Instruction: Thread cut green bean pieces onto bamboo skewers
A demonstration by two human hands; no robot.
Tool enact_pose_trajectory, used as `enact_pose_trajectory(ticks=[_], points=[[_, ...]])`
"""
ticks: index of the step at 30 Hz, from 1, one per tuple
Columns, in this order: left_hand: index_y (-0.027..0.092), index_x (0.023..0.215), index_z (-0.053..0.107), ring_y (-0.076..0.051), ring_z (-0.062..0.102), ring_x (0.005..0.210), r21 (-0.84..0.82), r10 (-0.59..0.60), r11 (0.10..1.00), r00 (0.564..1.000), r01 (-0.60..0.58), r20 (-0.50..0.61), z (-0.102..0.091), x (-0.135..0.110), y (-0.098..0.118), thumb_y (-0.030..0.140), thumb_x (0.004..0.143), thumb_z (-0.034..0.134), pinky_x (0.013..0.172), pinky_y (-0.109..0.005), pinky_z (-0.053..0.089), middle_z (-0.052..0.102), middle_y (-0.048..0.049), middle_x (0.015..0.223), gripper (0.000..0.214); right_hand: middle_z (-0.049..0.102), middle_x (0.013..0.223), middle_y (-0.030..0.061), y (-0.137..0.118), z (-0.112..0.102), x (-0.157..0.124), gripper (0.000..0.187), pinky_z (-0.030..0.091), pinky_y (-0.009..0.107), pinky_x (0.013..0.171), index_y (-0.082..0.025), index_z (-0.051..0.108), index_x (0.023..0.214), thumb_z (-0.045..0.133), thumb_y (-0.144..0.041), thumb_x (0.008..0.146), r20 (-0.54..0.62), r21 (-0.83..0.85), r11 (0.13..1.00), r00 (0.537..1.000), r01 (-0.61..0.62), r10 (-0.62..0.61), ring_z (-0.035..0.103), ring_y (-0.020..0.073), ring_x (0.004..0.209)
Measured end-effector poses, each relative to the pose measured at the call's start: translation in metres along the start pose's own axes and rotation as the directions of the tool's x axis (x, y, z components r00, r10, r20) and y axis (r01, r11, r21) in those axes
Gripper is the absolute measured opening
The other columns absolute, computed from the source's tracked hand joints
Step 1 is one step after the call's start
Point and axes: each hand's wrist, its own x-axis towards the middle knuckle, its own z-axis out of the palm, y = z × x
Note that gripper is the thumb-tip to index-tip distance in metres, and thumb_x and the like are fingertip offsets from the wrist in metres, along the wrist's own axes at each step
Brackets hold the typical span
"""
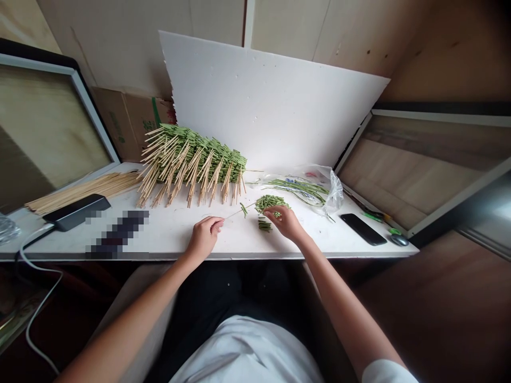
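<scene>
My left hand [204, 235] pinches the near end of a thin bamboo skewer [235, 212] that carries one green bean piece [243, 209] near its tip. My right hand [284, 221] rests fingers-down on a small heap of cut green bean pieces [268, 202], with its fingertips closed on one or two pieces. A short row of cut pieces [264, 225] lies under the right palm. Behind the hands sits a big stack of loaded bean skewers [191, 159].
Bare skewers [85, 190] lie in a bundle at the left, next to a black box [76, 211] with a white cable. A plastic bag of long beans [307, 189] lies at the right, then a black phone [363, 229]. A white foam board [271, 101] leans behind.
</scene>
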Motion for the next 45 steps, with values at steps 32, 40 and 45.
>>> enact_pose_trajectory(ticks=[32,40,45], points=[[0.020,0.098,0.075,-0.023,0.073,0.088,0.056,0.068,0.996,0.998,-0.067,-0.017,-0.002,-0.005,-0.006,0.020,0.100,0.056,0.080,-0.033,0.056,0.078,-0.0072,0.095,0.018,0.079,0.095,0.0052,0.010,0.023,0.000,0.040,0.059,0.032,0.079,-0.023,0.078,0.093,0.085,-0.058,0.074,0.005,0.654,0.714,0.946,-0.249,0.325,0.074,0.0228,0.096],[0.020,0.100,0.076,-0.022,0.073,0.089,0.033,0.088,0.996,0.996,-0.089,0.014,-0.002,-0.007,-0.005,0.023,0.102,0.056,0.080,-0.033,0.056,0.078,-0.0082,0.097,0.020,0.079,0.098,0.0038,0.001,0.027,-0.004,0.038,0.062,0.033,0.087,-0.025,0.079,0.097,0.090,-0.051,0.072,0.001,0.747,0.615,0.926,-0.252,0.378,0.074,0.0253,0.108],[0.020,0.100,0.076,-0.023,0.073,0.091,0.024,0.084,0.996,0.996,-0.084,0.005,-0.003,-0.007,-0.005,0.024,0.102,0.057,0.081,-0.033,0.057,0.078,-0.0086,0.098,0.020,0.079,0.099,0.0040,-0.002,0.029,-0.005,0.038,0.062,0.030,0.085,-0.024,0.077,0.096,0.088,-0.052,0.073,0.021,0.753,0.606,0.929,-0.258,0.369,0.073,0.0251,0.112]])
